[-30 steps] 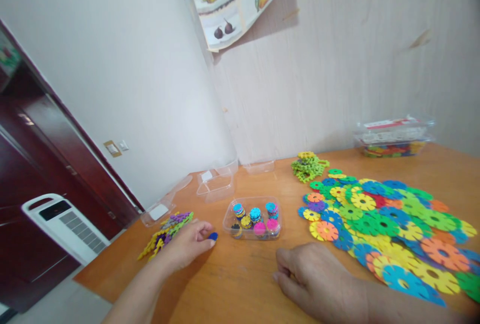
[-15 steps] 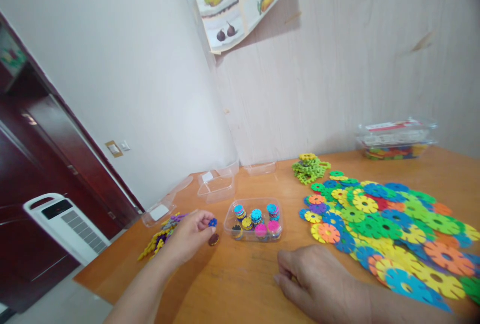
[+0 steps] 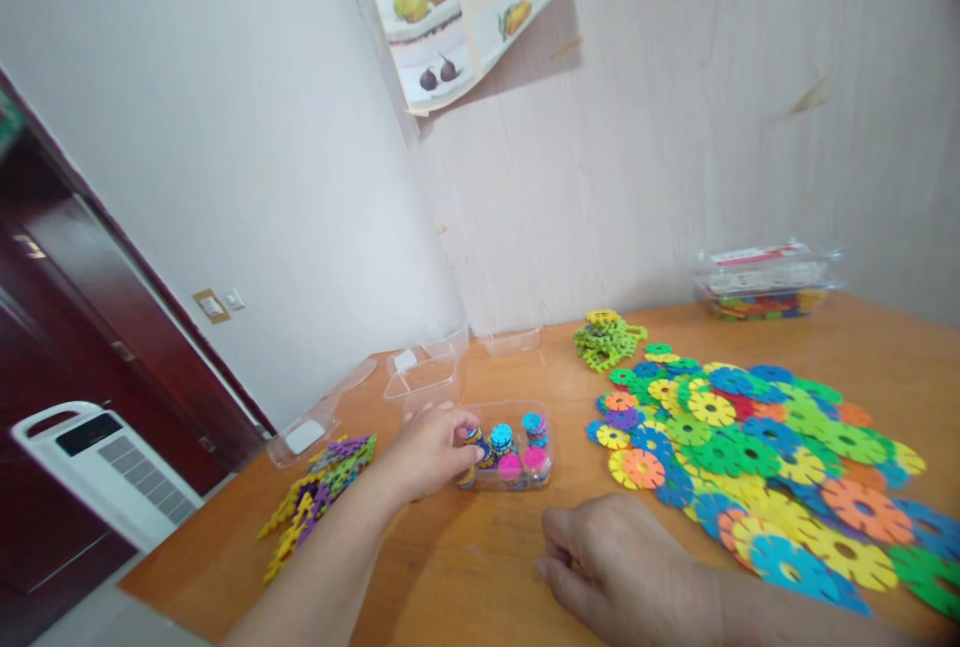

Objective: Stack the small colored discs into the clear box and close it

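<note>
My left hand (image 3: 429, 447) reaches over the near left corner of a small clear plastic tub (image 3: 541, 474) that holds stacks of small coloured discs (image 3: 501, 439). Its fingers are pinched together at the tub's edge; what they hold is hidden. My right hand (image 3: 626, 567) rests on the wooden table (image 3: 465, 557) in a loose fist, close to the camera. A wide spread of large flat flower-shaped pieces (image 3: 757, 447) in green, blue, yellow and orange lies to the right of the tub.
A pile of yellow, green and purple pieces (image 3: 319, 487) lies at the left. Empty clear tubs and lids (image 3: 424, 375) stand behind. A green cluster (image 3: 604, 339) and a closed clear box (image 3: 765, 279) sit near the wall. The table's left edge is close.
My left hand moved right from the table beside the purple-yellow pile to the tub's edge, carrying a small blue disc that is now hidden. The right hand stayed put.
</note>
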{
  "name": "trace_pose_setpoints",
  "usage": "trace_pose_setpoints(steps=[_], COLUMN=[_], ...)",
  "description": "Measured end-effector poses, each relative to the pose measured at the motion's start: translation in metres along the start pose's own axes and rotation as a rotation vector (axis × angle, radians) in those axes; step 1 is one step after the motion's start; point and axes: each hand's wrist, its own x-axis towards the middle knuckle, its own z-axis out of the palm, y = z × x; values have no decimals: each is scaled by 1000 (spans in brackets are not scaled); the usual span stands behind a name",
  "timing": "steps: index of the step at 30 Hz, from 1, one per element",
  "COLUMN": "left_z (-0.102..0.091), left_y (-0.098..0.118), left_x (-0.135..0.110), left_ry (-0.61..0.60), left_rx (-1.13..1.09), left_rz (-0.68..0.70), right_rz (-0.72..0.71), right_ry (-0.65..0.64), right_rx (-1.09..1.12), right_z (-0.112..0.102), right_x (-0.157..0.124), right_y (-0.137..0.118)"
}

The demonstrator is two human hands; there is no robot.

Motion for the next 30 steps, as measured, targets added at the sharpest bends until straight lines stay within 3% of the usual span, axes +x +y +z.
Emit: trace_pose_setpoints(steps=[4, 9, 12, 15, 24, 30], left_z=[-5, -6, 1, 8, 8, -7], left_y=[-10, -45, -65, -74, -72, -41], left_x=[-5, -28, -46, -59, -61, -42], left_ry=[28, 165, 72, -59, 12, 146], left_rx=[-164, -311, -289, -274, -282, -366], left_rz=[-25, -199, -280, -260, -269, -126], right_rz=[-7, 2, 10, 11, 11, 7], right_ry=[-4, -9, -23, -43, -40, -42], right_rx=[-9, -4, 14, 35, 22, 34], right_z=[-1, -3, -5, -8, -6, -7], right_x=[1, 0, 0, 0, 0, -1], right_y=[0, -1, -3, -4, -3, -3])
